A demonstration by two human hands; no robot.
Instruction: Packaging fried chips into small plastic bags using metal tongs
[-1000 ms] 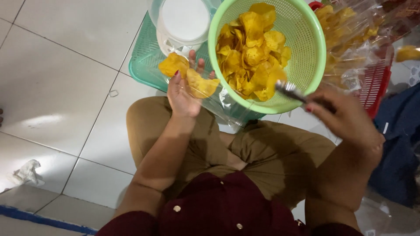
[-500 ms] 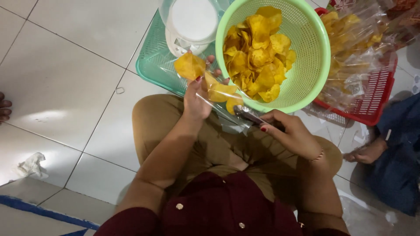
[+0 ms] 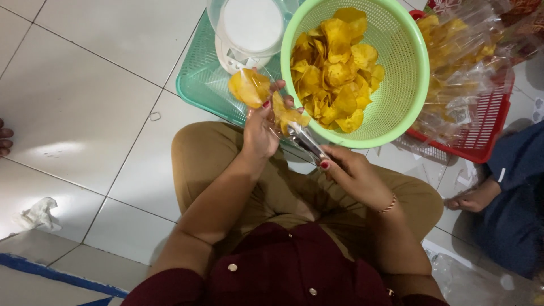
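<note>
My left hand point(image 3: 262, 131) is closed on a clear plastic bag point(image 3: 252, 90) that already has yellow chips inside; the bag stands up just above my fingers. My right hand point(image 3: 350, 173) is gripping metal tongs point(image 3: 306, 141), and the tongs pinch one chip point(image 3: 286, 115) right beside the bag, between my two hands. Just beyond my right hand is a green basket point(image 3: 403, 68) full of chips. Beyond my left hand, a white scale point(image 3: 249, 34) sits on a teal tray point(image 3: 201, 85). Far to the right of my right hand, a red basket point(image 3: 481, 127) holds filled bags.
</note>
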